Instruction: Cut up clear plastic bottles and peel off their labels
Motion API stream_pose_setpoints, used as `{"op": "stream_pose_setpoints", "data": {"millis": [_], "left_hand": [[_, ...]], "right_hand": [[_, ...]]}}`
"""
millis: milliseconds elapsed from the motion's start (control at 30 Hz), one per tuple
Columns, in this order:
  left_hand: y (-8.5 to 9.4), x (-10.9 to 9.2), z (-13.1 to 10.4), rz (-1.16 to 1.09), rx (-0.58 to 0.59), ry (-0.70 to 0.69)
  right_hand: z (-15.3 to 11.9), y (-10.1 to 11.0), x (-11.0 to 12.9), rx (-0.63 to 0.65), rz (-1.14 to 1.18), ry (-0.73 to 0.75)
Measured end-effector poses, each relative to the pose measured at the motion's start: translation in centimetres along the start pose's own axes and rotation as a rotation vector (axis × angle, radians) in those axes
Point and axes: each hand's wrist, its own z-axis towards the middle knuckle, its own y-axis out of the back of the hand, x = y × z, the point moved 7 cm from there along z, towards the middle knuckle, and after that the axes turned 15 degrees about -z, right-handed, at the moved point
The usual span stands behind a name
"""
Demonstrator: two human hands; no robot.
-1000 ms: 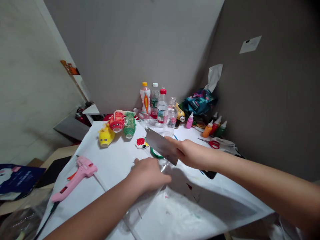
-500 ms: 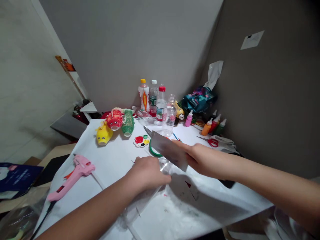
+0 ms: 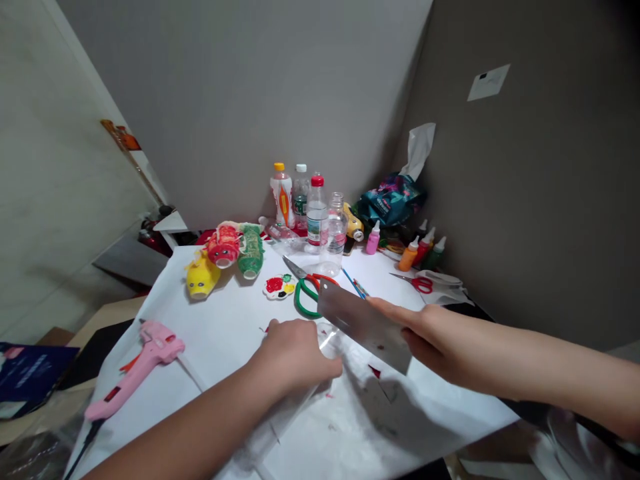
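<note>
My left hand [image 3: 296,355] is closed around a clear plastic bottle [image 3: 328,337] that lies on its side on the white-covered table [image 3: 235,313]. Much of the bottle is hidden under the hand and forearm. My right hand [image 3: 425,333] grips a cleaver [image 3: 365,323] with a wide metal blade, its handle hidden in the fist. The blade is tilted, in the air over the table to the right of the bottle, apart from it. Just beyond the blade lie scissors with green and red handles [image 3: 306,299], partly covered by it. Small red scraps [image 3: 374,371] lie below the blade.
At left lies a pink glue gun [image 3: 145,367]. Yellow [image 3: 202,277], red [image 3: 223,245] and green [image 3: 251,252] animal-like bottle crafts sit behind it. Several bottles [image 3: 317,212] stand at the back. Paint bottles [image 3: 408,255], red scissors [image 3: 423,285] and a paint palette [image 3: 278,287] are also there.
The cleaver in my right hand has moved right and a little down, uncovering more of the green-and-red scissors. My left hand stays on the bottle. The view has shifted slightly.
</note>
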Motion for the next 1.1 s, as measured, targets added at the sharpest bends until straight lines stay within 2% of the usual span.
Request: {"op": "stream_pose_setpoints", "data": {"millis": [100,167,233,333,467,533,600,733,800,867,967,1100], "left_hand": [[0.1,-0.3,-0.1,0.013,-0.014,0.001],[0.2,-0.1,-0.1,0.015,-0.019,0.025],[0.3,0.2,0.0,0.014,-0.022,0.048],[0.3,0.3,0.1,0.009,-0.019,0.040],[0.3,0.0,-0.1,0.005,-0.011,0.019],[0.3,-0.2,-0.3,0.008,-0.014,0.020],[0.2,-0.5,-0.4,0.014,-0.022,0.022],[-0.1,-0.7,-0.4,0.020,-0.041,0.017],[-0.2,-0.6,-0.3,0.016,-0.045,0.020],[-0.2,-0.3,-0.2,0.016,-0.049,0.026],[0.0,0.1,0.1,0.015,-0.039,0.028],[0.2,0.2,0.1,0.010,-0.012,0.027]], "right_hand": [[3.5,1.3,2.3,-0.017,0.049,0.091],[5.7,2.1,3.8,-0.037,-0.014,0.103],[6.6,2.4,4.7,-0.050,-0.069,0.104],[4.9,1.7,4.4,-0.007,-0.086,0.079],[0.2,0.2,1.8,0.073,-0.047,-0.042],[-1.0,0.0,0.9,0.070,-0.059,-0.089],[-0.6,0.1,1.0,0.059,-0.068,-0.085],[3.9,1.7,3.2,-0.028,-0.007,0.072],[6.0,2.4,4.0,-0.056,-0.024,0.105],[6.8,2.5,4.2,-0.062,-0.051,0.100],[5.3,1.7,3.3,-0.051,-0.013,0.092],[0.6,-0.4,0.7,-0.009,0.035,0.012]]}}
